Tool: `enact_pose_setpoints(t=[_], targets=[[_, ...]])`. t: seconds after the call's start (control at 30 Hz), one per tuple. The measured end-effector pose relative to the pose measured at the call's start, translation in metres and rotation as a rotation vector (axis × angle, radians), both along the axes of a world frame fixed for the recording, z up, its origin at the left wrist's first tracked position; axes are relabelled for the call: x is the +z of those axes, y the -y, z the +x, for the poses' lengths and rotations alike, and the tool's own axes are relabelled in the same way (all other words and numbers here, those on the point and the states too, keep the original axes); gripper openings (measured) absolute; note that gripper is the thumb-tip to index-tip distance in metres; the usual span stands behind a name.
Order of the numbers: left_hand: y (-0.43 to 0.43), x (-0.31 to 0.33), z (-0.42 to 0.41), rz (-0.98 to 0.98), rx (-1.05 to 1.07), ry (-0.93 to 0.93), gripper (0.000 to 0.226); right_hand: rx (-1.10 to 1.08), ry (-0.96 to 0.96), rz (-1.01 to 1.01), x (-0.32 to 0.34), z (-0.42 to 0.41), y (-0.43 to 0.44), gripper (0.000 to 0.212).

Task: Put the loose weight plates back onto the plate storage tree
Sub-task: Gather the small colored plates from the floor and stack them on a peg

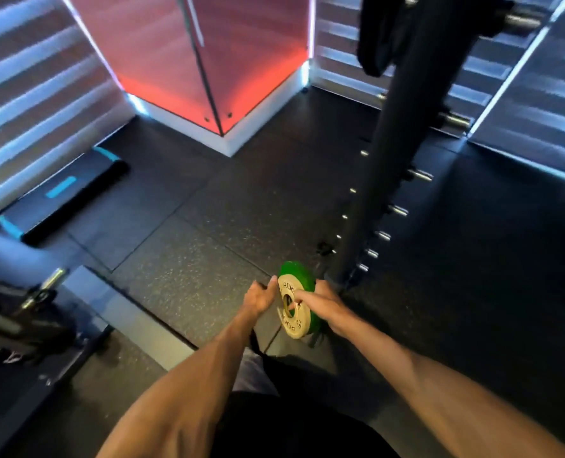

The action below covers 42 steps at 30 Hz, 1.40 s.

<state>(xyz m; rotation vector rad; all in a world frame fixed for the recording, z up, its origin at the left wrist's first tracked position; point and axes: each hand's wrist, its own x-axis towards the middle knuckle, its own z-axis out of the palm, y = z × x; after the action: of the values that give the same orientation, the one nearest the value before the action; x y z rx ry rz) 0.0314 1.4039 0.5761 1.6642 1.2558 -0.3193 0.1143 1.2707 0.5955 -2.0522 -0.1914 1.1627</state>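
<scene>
A small pale yellow weight plate [291, 315] and a green plate [297, 272] behind it stand on edge together, low over the dark rubber floor. My right hand [322, 304] grips them from the right, thumb reaching into the centre hole. My left hand [260, 295] has its fingers curled at the left rim of the yellow plate. The black plate storage tree [393, 153] rises just behind and to the right, with several bare chrome pegs along its post. A black plate [378, 38] hangs on it near the top.
A black and blue step platform [64, 195] lies on the floor at the left. A barbell end with dark plates [19, 312] sits at the far left. A red-lit pillar [221, 77] stands at the back.
</scene>
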Motion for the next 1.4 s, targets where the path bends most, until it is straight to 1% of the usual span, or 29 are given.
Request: enact_pose_setpoints(t=[0.1,0.17,0.23,0.3,0.4,0.47,0.53,0.67,0.8,0.87,0.93,1.03,1.07,1.1,1.13,1.17,1.2,1.27,1.37,1.4], targets=[[-0.047,0.000,-0.014,-0.346,0.176,0.143,0.068,-0.018,-0.066,0.050,0.002,-0.002,-0.050,0.058],[-0.082,0.001,-0.018,-0.419,0.203,0.202,0.067,-0.085,-0.096,0.106,0.002,0.000,-0.087,0.060],[-0.122,-0.002,-0.018,-0.417,0.211,0.229,0.065,-0.214,-0.165,0.167,0.005,0.005,-0.129,0.058],[-0.166,-0.006,-0.014,-0.414,0.270,0.268,0.061,-0.338,-0.261,0.240,0.008,0.012,-0.172,0.057],[-0.235,-0.007,-0.004,-0.380,0.351,0.314,0.047,-0.401,-0.314,0.275,0.015,0.020,-0.238,0.054],[-0.281,-0.004,-0.001,-0.341,0.316,0.309,0.040,-0.455,-0.292,0.248,0.021,0.021,-0.280,0.045],[-0.328,-0.001,0.003,-0.315,0.290,0.315,0.039,-0.485,-0.249,0.215,0.025,0.026,-0.322,0.036],[-0.406,0.001,0.011,-0.269,0.366,0.335,0.030,-0.484,-0.123,0.154,0.023,0.037,-0.391,0.036],[-0.473,0.002,0.033,-0.250,0.481,0.378,0.023,-0.512,-0.090,0.102,0.019,0.065,-0.450,0.047],[-0.506,0.004,0.050,-0.217,0.544,0.425,0.027,-0.523,-0.041,0.075,0.015,0.085,-0.476,0.045],[-0.537,0.011,0.077,-0.169,0.544,0.475,0.028,-0.533,-0.019,0.048,0.011,0.109,-0.497,0.042],[-0.572,0.020,0.129,-0.037,0.391,0.495,0.011,-0.570,-0.059,0.026,0.005,0.149,-0.528,0.046],[-0.582,0.021,0.148,-0.013,0.308,0.492,0.023,-0.587,-0.083,0.023,0.003,0.165,-0.539,0.046],[-0.591,0.022,0.167,0.003,0.178,0.494,0.038,-0.600,-0.095,0.019,0.001,0.182,-0.551,0.045],[-0.600,0.022,0.190,0.016,0.014,0.481,0.047,-0.617,-0.107,0.023,-0.001,0.202,-0.566,0.043],[-0.606,0.024,0.205,0.019,-0.149,0.460,0.048,-0.629,-0.120,0.033,0.001,0.216,-0.578,0.040],[-0.612,0.026,0.222,0.001,-0.284,0.437,0.041,-0.645,-0.140,0.041,0.003,0.231,-0.590,0.036],[-0.626,0.027,0.267,-0.077,-0.453,0.323,0.028,-0.669,-0.204,0.045,0.012,0.272,-0.615,0.031],[-0.645,0.035,0.328,-0.080,-0.675,0.148,0.045,-0.703,-0.275,0.030,0.025,0.331,-0.640,0.033],[-0.651,0.037,0.347,-0.070,-0.715,0.126,0.048,-0.735,-0.291,0.025,0.030,0.348,-0.646,0.033]])
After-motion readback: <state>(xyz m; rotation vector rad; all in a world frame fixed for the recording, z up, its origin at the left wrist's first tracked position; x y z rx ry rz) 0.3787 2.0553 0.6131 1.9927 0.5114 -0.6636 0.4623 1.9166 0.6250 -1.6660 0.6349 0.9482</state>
